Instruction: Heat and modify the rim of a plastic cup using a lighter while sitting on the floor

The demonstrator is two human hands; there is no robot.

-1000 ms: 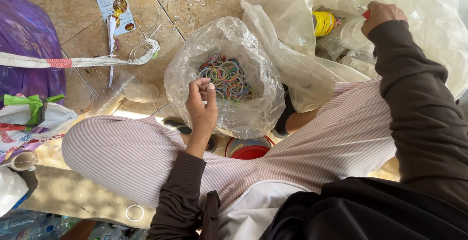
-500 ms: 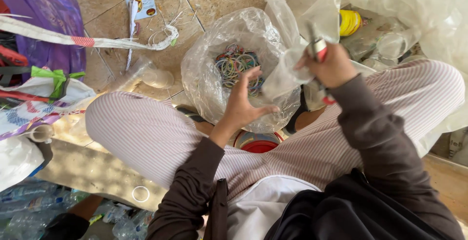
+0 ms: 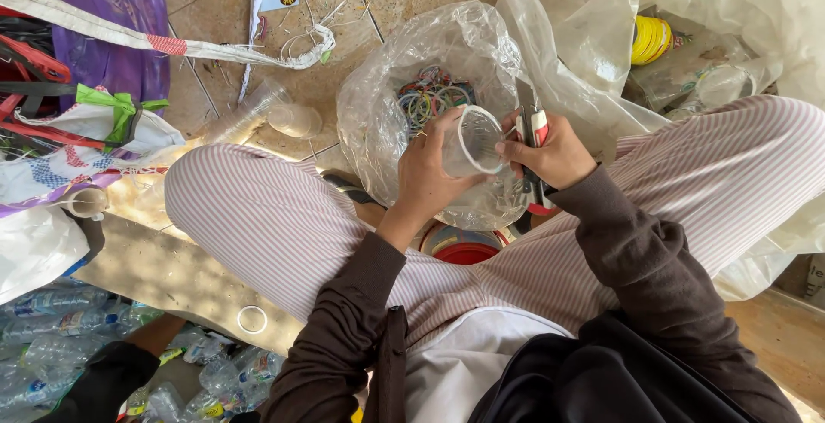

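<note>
I sit with striped trousers, knees spread. My left hand (image 3: 434, 170) holds a clear plastic cup (image 3: 473, 141) in front of me, its mouth turned toward my right hand. My right hand (image 3: 554, 152) grips a red-and-white handled cutter (image 3: 534, 144) and touches the cup's rim. Just beyond both hands stands a clear plastic bag (image 3: 404, 71) holding several coloured plastic rings (image 3: 430, 92).
A large white plastic sack (image 3: 601, 28) of clear cups and a yellow ring stack (image 3: 650, 39) lies at the right. A purple bag (image 3: 120, 11), woven sacks and loose cups (image 3: 292, 118) sit left on the tiled floor. Crushed bottles (image 3: 60, 337) lie bottom left. A red lid (image 3: 464, 251) is between my legs.
My right hand came back from the white sack with the cutter and a cup. My left hand left the ring bag and took hold of the cup.
</note>
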